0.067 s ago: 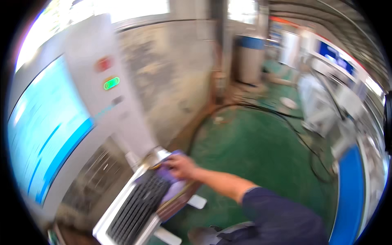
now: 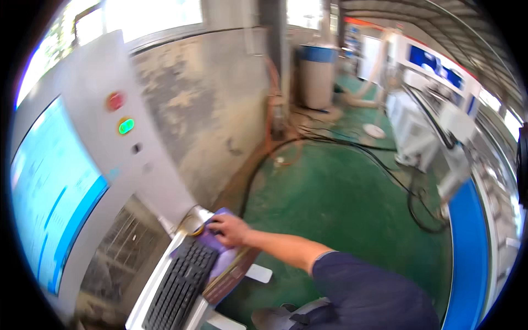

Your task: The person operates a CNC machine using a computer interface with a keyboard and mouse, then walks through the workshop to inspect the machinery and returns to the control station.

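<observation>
My right hand (image 2: 228, 230) reaches out from a dark blue sleeve (image 2: 363, 286) and lies cupped over a small dark mouse on a purple mouse pad (image 2: 220, 264); the mouse is almost wholly hidden under the fingers. The pad lies on a pull-out tray, just right of a black keyboard (image 2: 179, 286). Above them stands a white machine console (image 2: 137, 165) with a lit blue screen (image 2: 49, 192), a red button (image 2: 115, 100) and a green lit button (image 2: 126, 126). My left hand is out of view.
A bare concrete wall (image 2: 209, 93) runs behind the console. Black cables (image 2: 385, 165) and an orange hose (image 2: 270, 121) trail over the green floor (image 2: 330, 209). A white-and-blue drum (image 2: 317, 74) stands far back. White-and-blue machines (image 2: 440, 115) line the right side.
My right hand stays on the mouse. The whole view has shifted slightly, so the console sits a little further left and lower in the picture.
</observation>
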The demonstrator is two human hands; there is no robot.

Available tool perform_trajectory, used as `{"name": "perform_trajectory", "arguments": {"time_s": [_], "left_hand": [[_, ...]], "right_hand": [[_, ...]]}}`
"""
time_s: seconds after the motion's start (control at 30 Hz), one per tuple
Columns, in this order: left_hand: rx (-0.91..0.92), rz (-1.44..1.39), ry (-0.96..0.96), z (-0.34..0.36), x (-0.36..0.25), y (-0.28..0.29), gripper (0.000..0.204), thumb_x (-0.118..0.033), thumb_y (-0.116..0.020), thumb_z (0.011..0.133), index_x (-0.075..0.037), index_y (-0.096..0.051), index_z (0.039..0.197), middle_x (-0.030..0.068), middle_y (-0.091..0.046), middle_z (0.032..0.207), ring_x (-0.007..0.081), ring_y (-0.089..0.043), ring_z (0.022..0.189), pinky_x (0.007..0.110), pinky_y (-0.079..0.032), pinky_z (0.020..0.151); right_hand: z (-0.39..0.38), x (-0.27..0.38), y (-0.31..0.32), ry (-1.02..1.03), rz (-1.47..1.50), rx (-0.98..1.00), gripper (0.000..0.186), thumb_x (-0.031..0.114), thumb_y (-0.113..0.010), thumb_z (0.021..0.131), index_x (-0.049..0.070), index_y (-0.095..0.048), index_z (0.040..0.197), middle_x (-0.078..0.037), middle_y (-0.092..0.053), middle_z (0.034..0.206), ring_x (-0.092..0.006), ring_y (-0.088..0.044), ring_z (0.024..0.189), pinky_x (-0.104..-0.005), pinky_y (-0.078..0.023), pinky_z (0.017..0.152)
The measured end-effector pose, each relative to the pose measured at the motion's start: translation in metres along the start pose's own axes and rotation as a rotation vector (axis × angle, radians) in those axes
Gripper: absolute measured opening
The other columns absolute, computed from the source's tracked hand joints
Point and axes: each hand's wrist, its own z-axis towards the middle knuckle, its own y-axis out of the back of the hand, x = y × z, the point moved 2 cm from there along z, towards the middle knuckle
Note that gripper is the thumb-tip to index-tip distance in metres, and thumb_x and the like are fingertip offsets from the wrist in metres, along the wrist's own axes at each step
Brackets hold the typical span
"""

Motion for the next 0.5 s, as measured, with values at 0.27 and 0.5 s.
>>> {"name": "perform_trajectory", "arguments": {"time_s": [0.27,0.5], "left_hand": [[-0.074,0.027,-0.208,-0.012,-0.065,0.003,0.033,-0.025,-0.048,0.089,0.007,-0.059,0.088,0.0253,-0.067,0.08,0.0413,-0.067,0.074,0.047,-0.054,0.062],[-0.149,0.011,-0.082,0.009,-0.043,0.04,0.021,-0.016,-0.049,0.088,0.0,-0.061,0.096,0.0155,-0.069,0.086,0.0283,-0.067,0.077,0.04,-0.054,0.067]], "right_hand": [[-0.028,-0.03,0.08,-0.169,-0.102,0.073,0.042,0.017,-0.067,0.071,0.011,-0.063,0.112,-0.014,-0.054,0.125,-0.0338,-0.053,0.112,-0.0418,-0.044,0.096],[0.027,-0.01,0.012,-0.023,0.066,-0.074,0.04,0.009,-0.06,0.067,0.014,-0.07,0.106,-0.016,-0.063,0.109,-0.0347,-0.06,0.1,-0.0429,-0.05,0.087]]}}
